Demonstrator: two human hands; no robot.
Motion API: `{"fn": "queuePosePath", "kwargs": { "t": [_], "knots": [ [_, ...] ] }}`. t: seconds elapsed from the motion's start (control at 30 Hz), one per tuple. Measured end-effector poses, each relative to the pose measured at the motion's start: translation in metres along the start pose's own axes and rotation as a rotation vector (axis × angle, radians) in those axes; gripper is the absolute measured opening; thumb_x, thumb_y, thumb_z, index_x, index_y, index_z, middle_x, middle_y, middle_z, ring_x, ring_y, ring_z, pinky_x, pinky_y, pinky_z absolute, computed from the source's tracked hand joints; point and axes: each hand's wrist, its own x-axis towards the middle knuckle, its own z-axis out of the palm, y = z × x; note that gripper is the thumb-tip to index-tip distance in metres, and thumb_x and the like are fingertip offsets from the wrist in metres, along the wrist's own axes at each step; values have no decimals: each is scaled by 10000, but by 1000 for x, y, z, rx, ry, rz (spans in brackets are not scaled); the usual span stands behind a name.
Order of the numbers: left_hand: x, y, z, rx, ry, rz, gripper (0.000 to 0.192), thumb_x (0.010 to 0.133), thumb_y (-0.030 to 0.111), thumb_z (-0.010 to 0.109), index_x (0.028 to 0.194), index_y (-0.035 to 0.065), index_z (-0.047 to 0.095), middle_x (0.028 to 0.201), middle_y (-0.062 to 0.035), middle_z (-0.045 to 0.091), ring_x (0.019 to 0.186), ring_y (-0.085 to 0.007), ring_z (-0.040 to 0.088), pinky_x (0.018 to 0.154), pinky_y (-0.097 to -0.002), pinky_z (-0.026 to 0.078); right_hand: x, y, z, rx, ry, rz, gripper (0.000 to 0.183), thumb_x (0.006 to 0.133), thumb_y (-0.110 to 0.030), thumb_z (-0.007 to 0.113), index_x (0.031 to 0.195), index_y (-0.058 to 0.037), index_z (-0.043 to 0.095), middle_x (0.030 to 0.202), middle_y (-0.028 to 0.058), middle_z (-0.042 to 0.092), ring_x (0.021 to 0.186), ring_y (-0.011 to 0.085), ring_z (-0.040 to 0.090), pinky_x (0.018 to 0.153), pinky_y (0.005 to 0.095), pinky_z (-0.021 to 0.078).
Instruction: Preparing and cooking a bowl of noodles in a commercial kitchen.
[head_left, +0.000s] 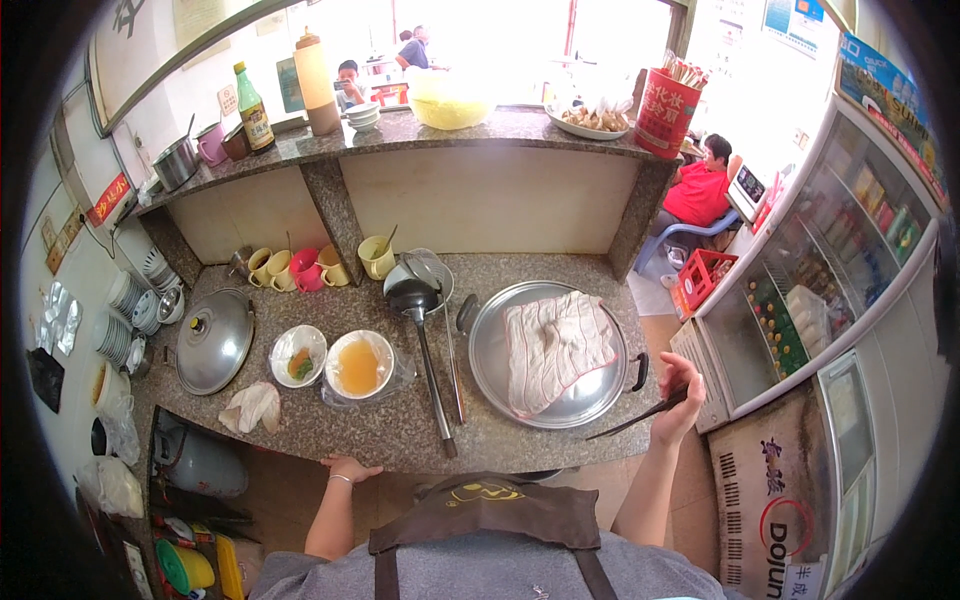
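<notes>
My right hand (677, 394) grips a pair of dark chopsticks (634, 421), their tips pointing left beside the large round steel pot (491, 375) with black handles. A striped cloth (559, 349) lies over that pot's lid. At the counter's front edge rests my left hand (351, 469), holding nothing, a bracelet on the wrist. Ahead of it stand a bag-lined bowl of amber broth (360, 367) and a smaller lined bowl (298, 356) with some sauce and green bits. A black ladle (420, 322) and a wire strainer (444, 285) lie between the broth and the pot.
Left are a domed lid (215, 341), a crumpled cloth (251, 407) and stacked dishes (116, 337). Mugs (306, 268) line the back. The raised granite shelf (510, 139) holds bottles and a red chopstick can (666, 112). A glass-door fridge (802, 262) and a seated person (697, 184) are right.
</notes>
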Motion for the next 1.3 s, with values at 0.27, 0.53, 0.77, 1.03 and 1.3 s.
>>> {"fn": "queuePosePath", "kwargs": {
  "t": [0.27,0.53,0.77,1.03,1.3],
  "knots": [
    [3,-3,5,32,37,14,1259,561,805,552,1307,-158,231,1392,-377,68,1295,-527,77,1071,-535,107,2,-1,-1,14,-11,-7,526,882,-409,308,917,-1,638,631,-23,447,558,64,372,501,212,253],
    [7,-4,7,45,31,28,1202,589,806,523,1305,-131,286,1386,-383,83,1278,-557,86,1065,-547,111,2,0,-3,35,-8,19,529,879,-411,312,928,4,637,647,-24,459,570,63,388,505,210,258],
    [7,-3,7,40,41,7,1282,537,821,552,1328,-134,230,1397,-368,78,1309,-497,96,1081,-516,100,3,0,-4,33,-24,13,530,882,-409,303,937,2,634,649,-25,451,570,63,381,512,211,260],
    [8,-3,7,53,32,34,1226,569,786,569,1304,-147,265,1397,-366,76,1289,-544,42,1083,-506,116,3,5,-7,18,-18,29,542,891,-427,295,940,-7,635,643,-27,449,567,63,369,515,208,251],
    [15,-6,10,57,7,9,1260,558,821,536,1340,-115,219,1399,-370,42,1294,-532,62,1078,-521,101,4,3,-7,29,7,18,555,871,-445,315,920,5,637,630,-22,458,554,62,366,502,211,244]
  ]
}}
